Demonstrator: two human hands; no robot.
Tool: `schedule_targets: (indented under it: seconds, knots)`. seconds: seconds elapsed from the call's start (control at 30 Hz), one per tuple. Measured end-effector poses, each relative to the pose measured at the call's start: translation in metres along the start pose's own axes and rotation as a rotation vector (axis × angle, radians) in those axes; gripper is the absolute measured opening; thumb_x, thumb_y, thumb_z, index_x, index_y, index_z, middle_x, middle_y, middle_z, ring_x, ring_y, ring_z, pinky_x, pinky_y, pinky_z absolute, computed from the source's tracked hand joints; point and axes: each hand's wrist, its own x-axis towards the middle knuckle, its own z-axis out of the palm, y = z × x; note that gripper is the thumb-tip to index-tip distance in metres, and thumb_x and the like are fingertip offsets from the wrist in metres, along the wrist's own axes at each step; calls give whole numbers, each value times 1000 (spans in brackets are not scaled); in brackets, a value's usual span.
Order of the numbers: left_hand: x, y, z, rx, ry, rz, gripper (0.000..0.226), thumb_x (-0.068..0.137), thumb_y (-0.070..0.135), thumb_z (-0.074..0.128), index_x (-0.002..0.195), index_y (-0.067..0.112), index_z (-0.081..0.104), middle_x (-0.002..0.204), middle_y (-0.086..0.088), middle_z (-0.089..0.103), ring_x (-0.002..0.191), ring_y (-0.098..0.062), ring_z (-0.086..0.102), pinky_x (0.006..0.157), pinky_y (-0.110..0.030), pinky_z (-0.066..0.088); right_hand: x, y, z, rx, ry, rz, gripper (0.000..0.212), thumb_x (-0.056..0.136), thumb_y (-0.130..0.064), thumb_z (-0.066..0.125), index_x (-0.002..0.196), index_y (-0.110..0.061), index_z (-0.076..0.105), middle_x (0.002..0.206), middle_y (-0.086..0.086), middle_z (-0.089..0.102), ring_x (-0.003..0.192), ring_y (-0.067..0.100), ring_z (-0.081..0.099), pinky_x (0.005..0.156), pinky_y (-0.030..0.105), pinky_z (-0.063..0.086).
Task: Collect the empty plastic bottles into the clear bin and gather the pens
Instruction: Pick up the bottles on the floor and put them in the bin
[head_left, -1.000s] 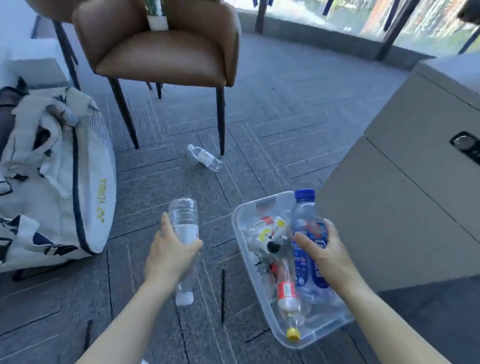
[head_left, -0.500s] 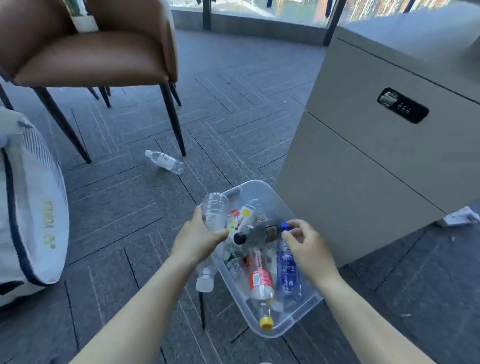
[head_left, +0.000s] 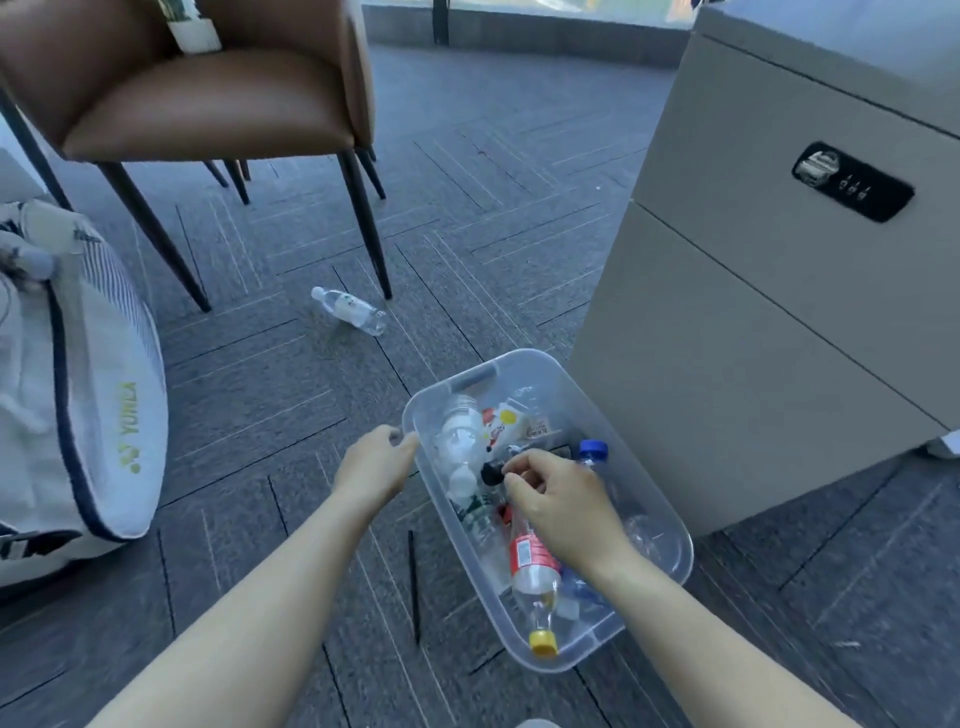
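At the far left a white fabric sports bag (head_left: 88, 395) with navy piping and yellow-green lettering slumped on the grey, ribbed carpet tiles (head_left: 519, 208). Behind it stood a brown leather-look armchair (head_left: 208, 88) on thin, dark, tapered legs. On the floor near the chair's front leg a small clear plastic bottle (head_left: 349, 310) with a white label lay on its side, well apart from the bin.

The left hand (head_left: 376, 464) was at the left rim of the clear bin (head_left: 670, 525), its fingers loosely curled against the edge and holding no bottle; whether they actually gripped the rim could not be told. A thin black pen (head_left: 413, 587) lay on the carpet just beside the bin's left wall.

The bin was a translucent, round-cornered tub lying on the floor, and bottles were heaped in it: a clear crumpled bottle (head_left: 460, 441) with a white cap, a red-labelled bottle (head_left: 532, 571) with a yellow cap pointing toward the near end, and a blue-capped bottle (head_left: 594, 452) by the right wall. The right hand (head_left: 558, 506) hung over the middle of the bin, fingers curled, with thumb and forefinger drawn together at a black-capped bottle (head_left: 491, 474).

At the right stood a smooth beige cabinet (head_left: 753, 312) with a black combination lock (head_left: 852, 182).
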Motion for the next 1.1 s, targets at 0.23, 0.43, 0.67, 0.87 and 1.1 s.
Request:
schedule_targets:
  seconds: [0.23, 0.43, 0.67, 0.87, 1.1]
  knots:
    - [-27, -122, -39, 99, 81, -106, 40, 95, 35, 44, 130, 21, 55, 129, 1, 60, 99, -20, 61, 84, -35, 54, 20, -85, 74, -285, -213, -329, 18, 93, -31, 51, 99, -24, 67, 92, -9, 70, 89, 17, 61, 72, 31, 46]
    - [-70, -232, -58, 117, 132, -242, 36, 92, 28, 45, 126, 24, 58, 128, -2, 57, 108, -22, 57, 77, -31, 44, 7, -127, 189, -550, -461, -523, 24, 94, -30, 43, 106, -20, 62, 101, 1, 70, 90, 27, 63, 71, 35, 50]
    - [-130, -331, 4, -38, 96, -687, 68, 84, 55, 57, 132, 10, 42, 133, -11, 48, 116, -33, 55, 83, -39, 47, -62, -67, 298, -601, -657, -361, 24, 92, -29, 42, 100, -20, 62, 100, 0, 70, 88, 25, 63, 71, 34, 52]
    - [-124, -370, 91, -250, 95, -905, 116, 76, 68, 61, 153, 8, -2, 154, -15, 26, 127, -37, 48, 91, -43, 44, -82, -6, 335, -608, -610, -278, 23, 91, -32, 43, 99, -24, 64, 92, -3, 70, 83, 24, 63, 66, 33, 50]
    - [-112, -373, 130, -284, 194, -823, 105, 75, 48, 68, 152, 24, 0, 139, -17, 40, 121, -35, 49, 86, -45, 47, -90, 28, 348, -588, -553, -210, 27, 92, -29, 43, 108, -25, 65, 96, -4, 71, 87, 23, 62, 70, 33, 52]
